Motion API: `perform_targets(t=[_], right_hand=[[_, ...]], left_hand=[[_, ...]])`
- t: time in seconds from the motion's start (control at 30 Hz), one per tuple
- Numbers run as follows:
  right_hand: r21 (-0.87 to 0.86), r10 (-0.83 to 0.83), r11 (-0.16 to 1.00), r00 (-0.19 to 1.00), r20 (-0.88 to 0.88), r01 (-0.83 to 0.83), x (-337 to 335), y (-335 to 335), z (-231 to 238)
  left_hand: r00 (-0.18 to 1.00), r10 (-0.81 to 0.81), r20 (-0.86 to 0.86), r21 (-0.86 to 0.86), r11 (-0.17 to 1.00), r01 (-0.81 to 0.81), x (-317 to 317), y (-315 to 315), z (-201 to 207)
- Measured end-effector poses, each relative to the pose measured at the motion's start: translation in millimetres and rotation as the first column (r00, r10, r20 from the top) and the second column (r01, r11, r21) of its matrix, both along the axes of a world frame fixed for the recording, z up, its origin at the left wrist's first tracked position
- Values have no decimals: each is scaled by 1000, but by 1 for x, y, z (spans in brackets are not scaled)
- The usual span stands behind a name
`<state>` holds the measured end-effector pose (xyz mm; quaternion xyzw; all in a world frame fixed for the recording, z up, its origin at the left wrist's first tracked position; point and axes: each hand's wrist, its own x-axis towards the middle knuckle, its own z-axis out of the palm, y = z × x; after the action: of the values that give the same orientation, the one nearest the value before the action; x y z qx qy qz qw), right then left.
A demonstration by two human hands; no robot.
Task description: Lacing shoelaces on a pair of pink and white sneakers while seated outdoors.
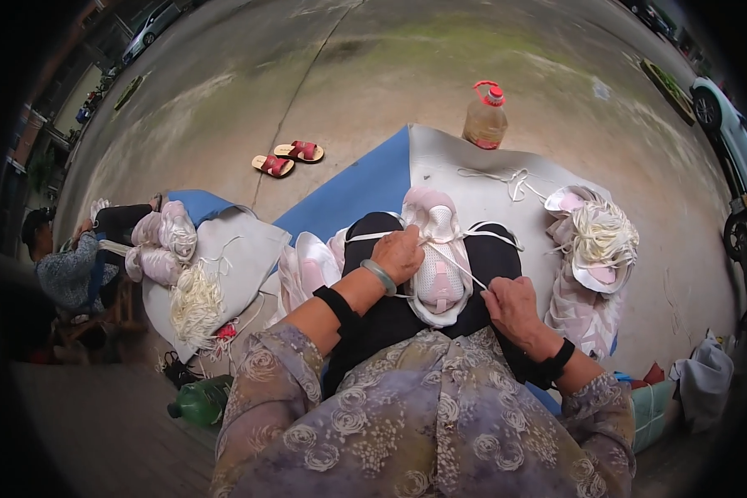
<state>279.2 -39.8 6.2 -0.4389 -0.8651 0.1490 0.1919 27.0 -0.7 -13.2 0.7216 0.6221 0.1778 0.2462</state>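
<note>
A pale pink and white shoe upper lies across my lap on dark trousers. White shoelace runs through its eyelets, with loose ends lying out to both sides. At the upper's left edge, the fingers of my left hand are closed on it beside the lacing; their tips are partly hidden. My right hand, just right of the upper, pinches a length of lace that stretches taut and slanting from the eyelets.
To my right, a bundle of white laces rests on stacked uppers. More uppers lie at my left. Beyond are a bottle with a red cap and red sandals. Another person sits at far left near laces.
</note>
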Motion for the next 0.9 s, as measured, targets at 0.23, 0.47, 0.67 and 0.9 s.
perform_targets(t=[0.23,0.47,0.67,0.9], right_hand=[[-34,-572,732,641,512,680,288,-113,-99],[-364,-344,825,895,282,432,161,-43,-50],[76,-118,988,973,-196,135,31,32,-9],[70,31,997,992,-124,-22,-29,46,-12]], left_hand=[[998,45,-35,-54,997,-47,7,-1,14],[991,126,-51,-64,990,-129,6,-3,32],[992,-57,-108,240,967,82,6,14,26],[990,-132,-60,83,987,136,4,28,29]])
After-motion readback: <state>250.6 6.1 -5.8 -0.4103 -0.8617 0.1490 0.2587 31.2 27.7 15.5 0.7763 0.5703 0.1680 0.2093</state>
